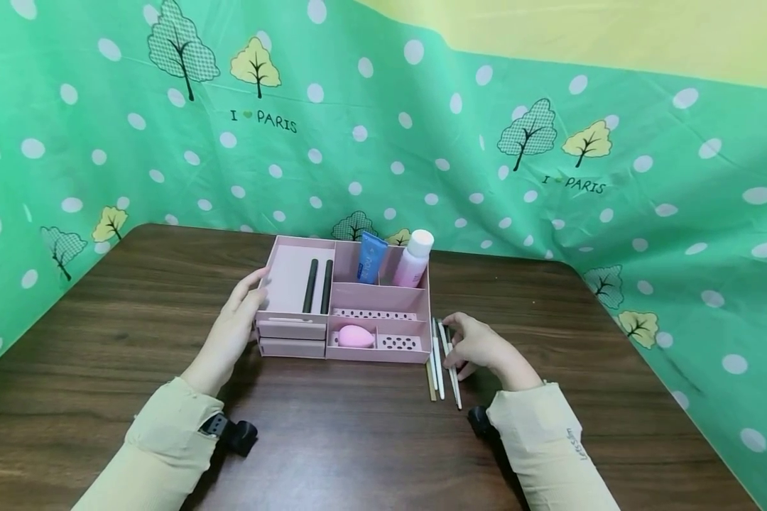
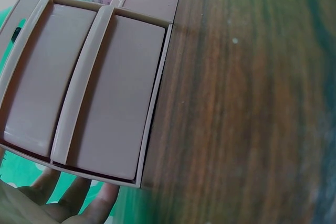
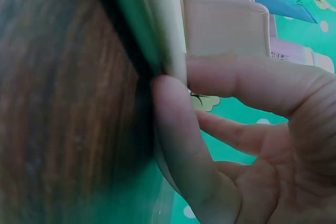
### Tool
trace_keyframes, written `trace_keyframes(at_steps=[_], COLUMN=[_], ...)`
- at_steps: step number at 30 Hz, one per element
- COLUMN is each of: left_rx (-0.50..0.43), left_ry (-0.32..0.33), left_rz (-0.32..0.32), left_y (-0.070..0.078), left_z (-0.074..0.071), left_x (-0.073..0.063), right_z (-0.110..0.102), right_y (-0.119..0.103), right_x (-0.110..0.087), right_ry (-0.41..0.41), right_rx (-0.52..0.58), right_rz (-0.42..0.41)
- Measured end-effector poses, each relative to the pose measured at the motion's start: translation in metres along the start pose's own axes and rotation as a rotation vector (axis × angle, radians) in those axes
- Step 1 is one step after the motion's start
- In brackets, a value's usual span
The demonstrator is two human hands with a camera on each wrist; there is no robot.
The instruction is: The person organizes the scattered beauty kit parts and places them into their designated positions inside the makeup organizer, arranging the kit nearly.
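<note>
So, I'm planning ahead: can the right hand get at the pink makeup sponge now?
Probably yes: nothing covers the pink makeup sponge in its open compartment, though the right hand must likely release the slender stick it pinches.

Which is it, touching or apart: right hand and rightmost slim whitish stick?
Touching. The right wrist view shows the right hand pinching the slim whitish stick between its fingertips.

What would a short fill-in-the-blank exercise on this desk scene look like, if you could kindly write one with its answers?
1. The tube standing in the organizer is coloured ____.
2. The cap of the pink bottle is coloured ____.
3. The number of dark sticks in the organizer is ____.
4. The person's ____ hand pinches at least one of the slim sticks beside the organizer.

Missing words: blue; white; two; right.
</note>
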State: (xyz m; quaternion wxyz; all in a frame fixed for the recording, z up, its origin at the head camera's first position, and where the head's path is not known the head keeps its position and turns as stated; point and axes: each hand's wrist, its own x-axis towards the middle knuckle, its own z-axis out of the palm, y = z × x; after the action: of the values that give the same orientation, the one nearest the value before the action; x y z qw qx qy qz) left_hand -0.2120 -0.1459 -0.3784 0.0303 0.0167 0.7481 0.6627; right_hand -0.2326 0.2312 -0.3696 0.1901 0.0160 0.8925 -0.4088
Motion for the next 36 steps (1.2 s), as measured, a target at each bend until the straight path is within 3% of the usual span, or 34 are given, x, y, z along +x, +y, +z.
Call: trace_keyframes(at_steps=[14,28,36], left_rx=[0.016,0.019,0.015], left_ry=[0.012,0.025,0.03], left_rz=[-0.016,-0.022,-0.016], left_y=[0.003,0.004,0.003], left_z=[0.0,0.002,0.001], left_x=[0.002,0.001,0.001], right_z=[-0.007,-0.015,-0.017], right_y=[-0.001,-0.003,-0.007], right_x=[-0.005,-0.009,-0.009], right_ry=[-0.001,-0.031,0.021], right_rx=[-0.024,0.049,0.105], right_rz=[-0.026,-0.082,-0.127])
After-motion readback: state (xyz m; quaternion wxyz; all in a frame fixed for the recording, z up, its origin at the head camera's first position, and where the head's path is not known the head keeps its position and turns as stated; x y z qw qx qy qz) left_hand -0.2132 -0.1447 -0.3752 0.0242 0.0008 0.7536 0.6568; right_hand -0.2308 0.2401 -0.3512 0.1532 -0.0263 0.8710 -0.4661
